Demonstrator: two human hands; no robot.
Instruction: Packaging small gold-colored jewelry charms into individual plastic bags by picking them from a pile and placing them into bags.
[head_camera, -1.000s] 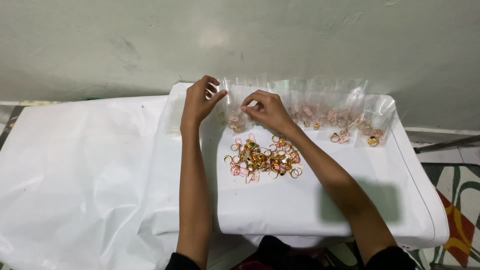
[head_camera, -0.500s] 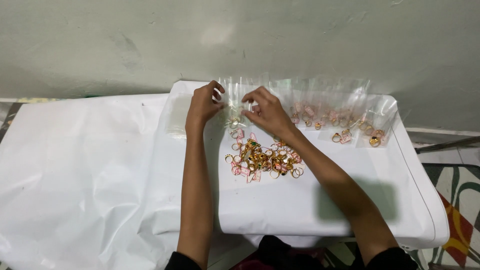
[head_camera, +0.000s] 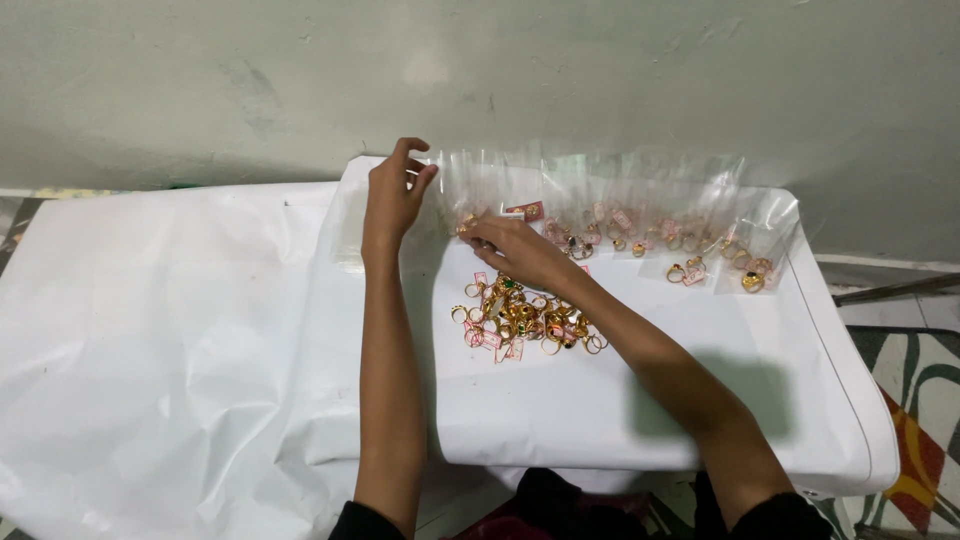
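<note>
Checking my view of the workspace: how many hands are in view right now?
2. The left hand pinches the top edge of a clear plastic bag; the right hand rests lower, against that bag, just above the ring pile. None seem hidden.

Brightness: even and fairly strong on the white sheet (head_camera: 160, 330) over my bench, duller on the grey wall (head_camera: 600, 70).
Source: from above and to my left, judging by the shadows.
Shadows: a soft dark patch lies right of my right forearm (head_camera: 660, 375).
Glare: the clear plastic bags (head_camera: 600, 185) shine pale (their edges hard to trace).
Focus: sharp mid-frame; the gold rings (head_camera: 525, 320) stay small and crowded.
Edges: slight wide-angle bending.
</note>
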